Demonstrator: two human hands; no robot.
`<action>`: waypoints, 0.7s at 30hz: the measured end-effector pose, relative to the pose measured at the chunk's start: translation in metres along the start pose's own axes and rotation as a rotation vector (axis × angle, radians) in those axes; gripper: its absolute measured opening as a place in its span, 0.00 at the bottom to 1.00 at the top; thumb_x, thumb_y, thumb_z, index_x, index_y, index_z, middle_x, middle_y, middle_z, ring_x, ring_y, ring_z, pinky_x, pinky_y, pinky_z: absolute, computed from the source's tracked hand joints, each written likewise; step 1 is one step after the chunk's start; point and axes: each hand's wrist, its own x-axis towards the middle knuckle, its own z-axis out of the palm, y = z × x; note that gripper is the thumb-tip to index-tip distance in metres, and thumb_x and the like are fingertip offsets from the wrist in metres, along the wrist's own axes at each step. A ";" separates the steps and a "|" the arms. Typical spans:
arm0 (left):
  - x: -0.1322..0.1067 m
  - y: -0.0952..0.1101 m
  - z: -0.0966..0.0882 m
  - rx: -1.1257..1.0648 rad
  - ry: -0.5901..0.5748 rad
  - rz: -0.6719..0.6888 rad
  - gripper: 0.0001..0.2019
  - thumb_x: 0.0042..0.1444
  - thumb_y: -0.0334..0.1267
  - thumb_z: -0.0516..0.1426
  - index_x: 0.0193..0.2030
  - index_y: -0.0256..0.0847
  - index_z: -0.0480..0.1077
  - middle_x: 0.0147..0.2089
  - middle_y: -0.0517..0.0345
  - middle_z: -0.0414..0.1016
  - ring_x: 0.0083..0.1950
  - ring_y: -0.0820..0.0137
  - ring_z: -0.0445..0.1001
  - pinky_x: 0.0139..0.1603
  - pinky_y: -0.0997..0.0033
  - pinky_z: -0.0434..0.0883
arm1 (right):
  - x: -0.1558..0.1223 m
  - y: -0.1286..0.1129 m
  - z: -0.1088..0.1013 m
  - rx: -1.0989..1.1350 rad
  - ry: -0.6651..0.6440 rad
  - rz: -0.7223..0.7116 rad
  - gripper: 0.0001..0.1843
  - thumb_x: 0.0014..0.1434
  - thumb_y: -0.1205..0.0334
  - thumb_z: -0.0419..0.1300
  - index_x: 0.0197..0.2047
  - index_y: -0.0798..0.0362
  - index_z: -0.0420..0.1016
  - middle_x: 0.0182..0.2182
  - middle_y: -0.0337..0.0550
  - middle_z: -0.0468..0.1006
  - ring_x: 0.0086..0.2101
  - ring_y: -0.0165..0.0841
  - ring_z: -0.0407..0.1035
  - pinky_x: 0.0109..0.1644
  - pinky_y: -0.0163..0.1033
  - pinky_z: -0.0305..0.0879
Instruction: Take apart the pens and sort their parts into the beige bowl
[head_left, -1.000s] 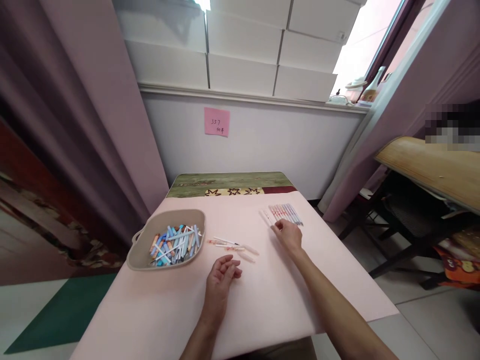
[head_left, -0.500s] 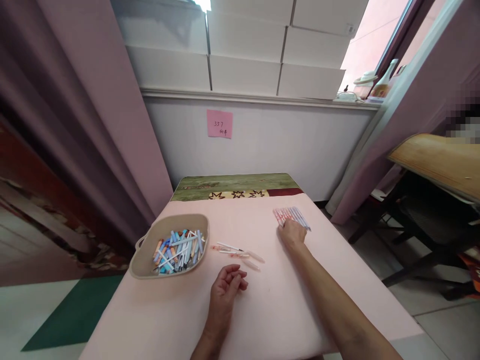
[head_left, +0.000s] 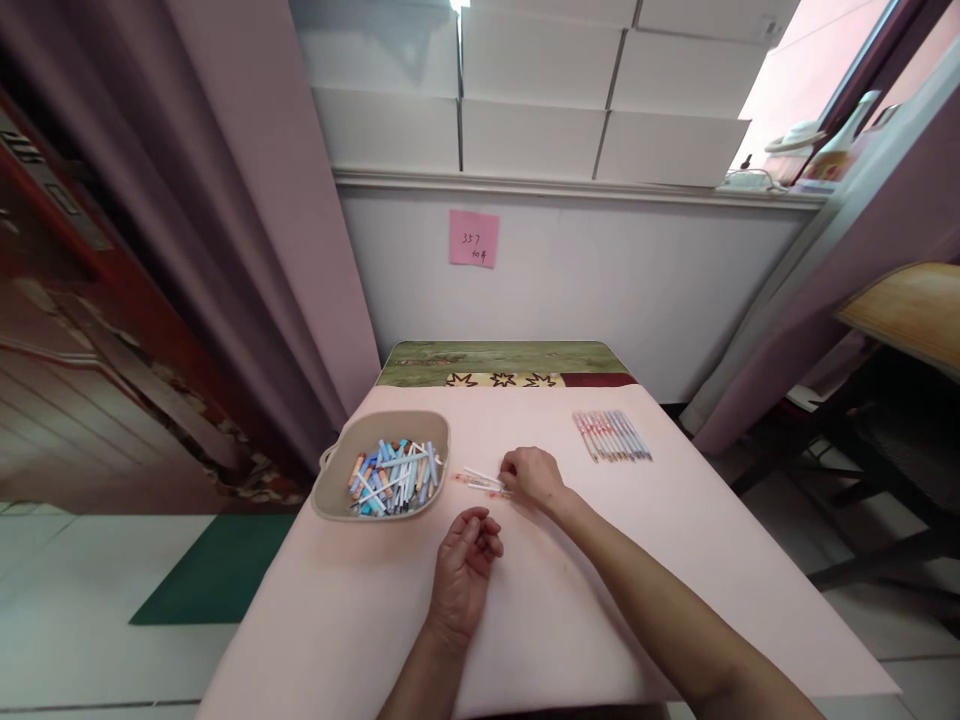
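My right hand (head_left: 531, 475) is over the loose pen parts in the middle of the table, fingers bent down and drawn together; whatever is between the fingertips is hidden. White pen refills (head_left: 482, 474) and clear pen barrels with reddish print (head_left: 461, 478) stick out to its left. My left hand (head_left: 466, 565) rests palm up just in front of them, its fingers loosely curled, with nothing visible in them. Farther right, a neat row of clear, red-printed pens (head_left: 613, 436) lies side by side. At the left stands a beige basket (head_left: 330, 490) holding many blue, orange and white pen parts (head_left: 397, 478).
A pale pink cloth (head_left: 360, 610) covers the table, leaving a green patterned strip (head_left: 502, 356) bare at the far edge. Behind it is a wall with a pink note (head_left: 474, 239). A purple curtain (head_left: 300, 230) hangs at the left, and a wooden-topped table (head_left: 907, 310) stands at the right.
My right hand has left the pen row and moved left to the loose parts. The whole row is now uncovered. My left hand stays curled near the same place. The view has shifted left.
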 end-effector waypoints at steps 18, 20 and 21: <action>-0.001 -0.001 0.001 0.044 -0.047 0.010 0.11 0.49 0.39 0.64 0.38 0.37 0.73 0.32 0.55 0.75 0.28 0.75 0.71 0.31 0.74 0.68 | -0.050 0.045 -0.029 0.241 0.157 0.098 0.14 0.60 0.67 0.49 0.46 0.53 0.71 0.32 0.38 0.80 0.29 0.28 0.73 0.33 0.30 0.60; 0.000 -0.001 0.001 0.052 -0.046 0.007 0.11 0.49 0.39 0.64 0.38 0.37 0.73 0.32 0.55 0.75 0.28 0.75 0.71 0.31 0.74 0.69 | -0.071 0.043 -0.020 0.255 0.197 0.067 0.10 0.59 0.66 0.51 0.39 0.51 0.73 0.29 0.37 0.78 0.28 0.29 0.71 0.32 0.31 0.58; 0.000 -0.002 0.001 0.056 -0.046 0.007 0.11 0.49 0.39 0.64 0.38 0.37 0.73 0.32 0.55 0.75 0.28 0.75 0.71 0.31 0.74 0.69 | -0.079 0.040 -0.015 0.230 0.194 0.058 0.09 0.59 0.65 0.52 0.35 0.51 0.74 0.27 0.38 0.77 0.28 0.30 0.70 0.32 0.32 0.57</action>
